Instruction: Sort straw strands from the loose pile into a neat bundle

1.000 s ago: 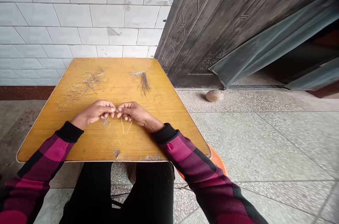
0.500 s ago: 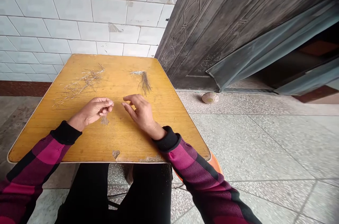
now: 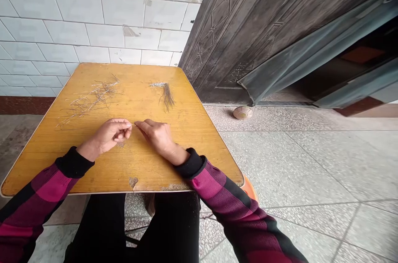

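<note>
My left hand (image 3: 107, 135) is curled at the middle of a yellow wooden table (image 3: 149, 163), and its fingertips pinch a thin pale fibre (image 3: 134, 124). My right hand (image 3: 156, 136) lies just to the right, its thumb and forefinger close to that fibre's far end. Whether they grip it is too fine to see. Beyond the hands lie a loose scatter of pale fibres (image 3: 91, 100) on the left and a small tied bundle of brown fibres (image 3: 166, 97) on the right. Neither hand touches these.
A white tiled wall (image 3: 93, 14) stands behind the table, and a dark embossed metal door (image 3: 236, 35) with a grey-green curtain (image 3: 311, 59) stands to the right. A small worn ball (image 3: 242, 112) lies on the speckled stone floor (image 3: 295, 163). An orange stool edge (image 3: 249, 188) shows under the table's right corner.
My right hand has moved left and its spread fingers have closed toward my left fingertips. The looped strand seen below my hands a second ago no longer shows.
</note>
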Tool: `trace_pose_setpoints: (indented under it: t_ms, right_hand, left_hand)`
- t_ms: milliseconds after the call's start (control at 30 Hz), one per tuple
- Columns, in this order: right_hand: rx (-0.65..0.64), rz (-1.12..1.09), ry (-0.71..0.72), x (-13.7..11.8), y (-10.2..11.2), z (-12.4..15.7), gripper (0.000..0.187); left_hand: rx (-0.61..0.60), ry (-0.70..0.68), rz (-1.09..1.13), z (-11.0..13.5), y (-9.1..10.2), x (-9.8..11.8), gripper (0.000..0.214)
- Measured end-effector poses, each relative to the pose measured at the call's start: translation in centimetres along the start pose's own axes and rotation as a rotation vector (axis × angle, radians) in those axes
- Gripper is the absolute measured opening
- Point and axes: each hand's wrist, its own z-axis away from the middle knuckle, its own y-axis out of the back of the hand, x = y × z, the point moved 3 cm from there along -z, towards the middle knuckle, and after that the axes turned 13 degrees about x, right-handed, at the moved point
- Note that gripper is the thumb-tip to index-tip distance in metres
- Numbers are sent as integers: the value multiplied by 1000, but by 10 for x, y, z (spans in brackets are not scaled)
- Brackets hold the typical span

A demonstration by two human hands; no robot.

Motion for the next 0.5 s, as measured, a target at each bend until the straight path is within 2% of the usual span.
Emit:
trace_pose_setpoints:
  t_ms: [167, 300, 500]
  right_hand:
    - [35, 48, -38, 20, 6, -6, 30]
    - [73, 33, -59, 32, 9, -9, 29]
    - [108, 40, -136, 58, 11, -12, 29]
  left_hand:
    - [104, -65, 74, 3, 3, 9, 15]
    - [131, -65, 89, 2, 4, 11, 15]
    - [165, -83, 204, 1, 19, 20, 17]
